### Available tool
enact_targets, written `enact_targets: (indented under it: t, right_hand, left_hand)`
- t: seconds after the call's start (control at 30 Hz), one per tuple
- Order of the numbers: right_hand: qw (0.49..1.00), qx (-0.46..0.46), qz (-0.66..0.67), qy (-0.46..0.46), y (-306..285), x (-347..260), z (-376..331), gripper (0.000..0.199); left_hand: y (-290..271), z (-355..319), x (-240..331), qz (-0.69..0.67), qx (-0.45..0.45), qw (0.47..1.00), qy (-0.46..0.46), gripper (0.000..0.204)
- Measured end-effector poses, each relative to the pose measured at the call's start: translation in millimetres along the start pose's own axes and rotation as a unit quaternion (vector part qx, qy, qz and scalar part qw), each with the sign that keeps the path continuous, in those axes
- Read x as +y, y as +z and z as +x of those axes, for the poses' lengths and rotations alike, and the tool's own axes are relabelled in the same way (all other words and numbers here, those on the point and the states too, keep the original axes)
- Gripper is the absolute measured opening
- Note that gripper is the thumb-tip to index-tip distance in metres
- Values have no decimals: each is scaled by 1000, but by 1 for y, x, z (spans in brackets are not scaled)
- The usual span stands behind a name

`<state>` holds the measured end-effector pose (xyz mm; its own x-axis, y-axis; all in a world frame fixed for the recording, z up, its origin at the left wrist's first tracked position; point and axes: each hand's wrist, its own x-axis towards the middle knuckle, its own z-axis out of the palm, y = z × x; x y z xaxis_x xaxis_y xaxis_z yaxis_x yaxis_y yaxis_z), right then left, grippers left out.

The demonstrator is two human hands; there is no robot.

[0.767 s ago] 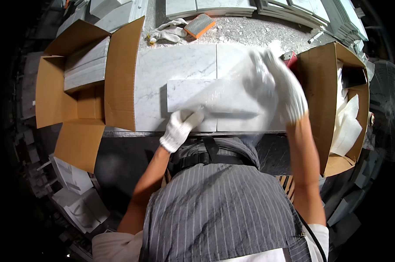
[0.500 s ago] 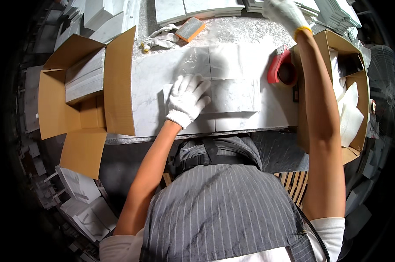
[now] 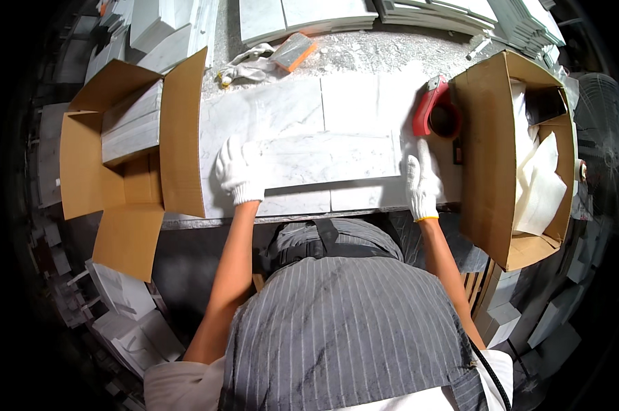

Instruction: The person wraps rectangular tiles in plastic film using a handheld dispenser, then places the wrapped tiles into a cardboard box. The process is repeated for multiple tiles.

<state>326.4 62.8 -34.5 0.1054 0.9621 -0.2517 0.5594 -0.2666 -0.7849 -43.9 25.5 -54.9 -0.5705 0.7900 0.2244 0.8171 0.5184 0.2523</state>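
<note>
A small stack of white, grey-veined marble tiles (image 3: 330,159) lies lengthwise on larger marble slabs that cover the bench. At its left end rests my left hand (image 3: 239,171) in a white knitted glove, fingers stretched out along the edge. My right hand (image 3: 423,183), gloved the same way with a yellow cuff trim, stands by the right end with its fingers extended and the thumb apart. A narrow gap seems to separate it from the tiles. Just beyond its fingertips is a red tape dispenser (image 3: 432,109).
An open cardboard box (image 3: 184,137) holding tiles stands left; another carton (image 3: 484,151) with white foam sheets is right. Behind lie a loose glove (image 3: 248,67), an orange-edged sanding block (image 3: 295,52) and stacked tiles (image 3: 330,15) on a dusty surface.
My right hand has come down from the far right to the stack's right end. My left hand has slid from the stack's top to its left end. Clear film behind the stack is gone.
</note>
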Motion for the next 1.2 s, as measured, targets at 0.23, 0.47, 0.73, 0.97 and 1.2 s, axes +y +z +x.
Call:
enact_targets:
  t: [0.23, 0.47, 0.73, 0.97, 1.2]
  right_hand:
    - [992, 4, -123, -7, 6, -22, 26, 64]
    - [983, -87, -157, -29, 27, -50, 77, 49]
    - [996, -66, -6, -59, 36, 0, 82, 39]
    - [995, -87, 42, -8, 32, -9, 87, 37]
    - [998, -56, -16, -38, 34, -13, 84, 37]
  left_hand:
    - [-10, 7, -16, -95, -111, 986, -84, 54]
    - [-7, 33, 18, -188, -200, 962, -15, 42]
    - [2, 36, -4, -428, -176, 879, -114, 17]
    - [10, 46, -16, -473, -213, 842, -147, 13]
    - [20, 34, -6, -429, -162, 883, -100, 7]
